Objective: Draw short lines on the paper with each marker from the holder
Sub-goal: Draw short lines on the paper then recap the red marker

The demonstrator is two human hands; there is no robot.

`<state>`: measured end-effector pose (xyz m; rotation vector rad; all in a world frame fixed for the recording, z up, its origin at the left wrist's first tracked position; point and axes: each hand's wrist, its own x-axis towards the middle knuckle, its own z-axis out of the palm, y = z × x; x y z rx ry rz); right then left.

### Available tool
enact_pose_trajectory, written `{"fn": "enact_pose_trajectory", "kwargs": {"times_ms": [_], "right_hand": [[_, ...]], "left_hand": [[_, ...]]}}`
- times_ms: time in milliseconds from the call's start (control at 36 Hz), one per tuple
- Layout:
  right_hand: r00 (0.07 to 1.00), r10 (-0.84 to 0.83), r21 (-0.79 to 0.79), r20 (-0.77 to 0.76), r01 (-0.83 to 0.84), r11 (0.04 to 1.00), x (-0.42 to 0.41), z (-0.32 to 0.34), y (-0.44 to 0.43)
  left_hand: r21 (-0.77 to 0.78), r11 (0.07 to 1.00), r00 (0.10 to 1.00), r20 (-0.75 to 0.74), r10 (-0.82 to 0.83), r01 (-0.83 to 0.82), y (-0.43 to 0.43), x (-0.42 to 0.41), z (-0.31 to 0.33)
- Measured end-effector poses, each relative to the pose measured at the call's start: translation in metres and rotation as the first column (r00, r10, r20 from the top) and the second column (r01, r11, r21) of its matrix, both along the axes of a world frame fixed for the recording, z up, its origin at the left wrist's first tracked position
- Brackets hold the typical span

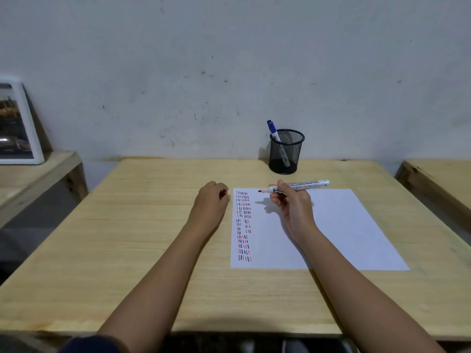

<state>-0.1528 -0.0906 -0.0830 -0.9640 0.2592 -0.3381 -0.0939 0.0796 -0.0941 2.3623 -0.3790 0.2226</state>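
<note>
A white sheet of paper (pixel 331 225) lies on the wooden table (pixel 127 238), with columns of short red and dark lines (pixel 244 225) down its left side. My right hand (pixel 293 202) holds an uncapped red marker (pixel 303 186) above the paper's top edge, its tip pointing left and not touching the sheet. My left hand (pixel 212 197) rests closed on the table just left of the paper, with something small and red showing between its fingers, possibly the cap. A black mesh holder (pixel 286 151) stands at the back with a blue-capped marker (pixel 274 131) in it.
A white-framed picture (pixel 17 123) leans against the wall on a lower wooden shelf at the left. Another wooden table edge (pixel 438 179) shows at the right. The wall stands right behind the holder.
</note>
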Motion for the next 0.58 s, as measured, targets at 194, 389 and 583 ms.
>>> {"fn": "enact_pose_trajectory", "kwargs": {"times_ms": [194,389,583], "right_hand": [[0.999,-0.039,0.084,-0.003,0.039,0.996,-0.004,0.010,0.001],[1.000,-0.018,0.101,0.019,0.016,0.995,-0.008,0.026,-0.001],[0.998,0.039,0.073,0.055,-0.043,0.996,-0.011,0.031,-0.001]], "left_hand": [[-0.677,0.721,0.953,-0.293,-0.079,-0.148,-0.015,-0.008,0.013],[-0.920,0.355,0.865,-0.310,-0.394,-0.168,-0.029,-0.024,0.029],[-0.936,0.336,0.849,-0.258,-0.461,-0.102,-0.042,-0.034,0.033]]}}
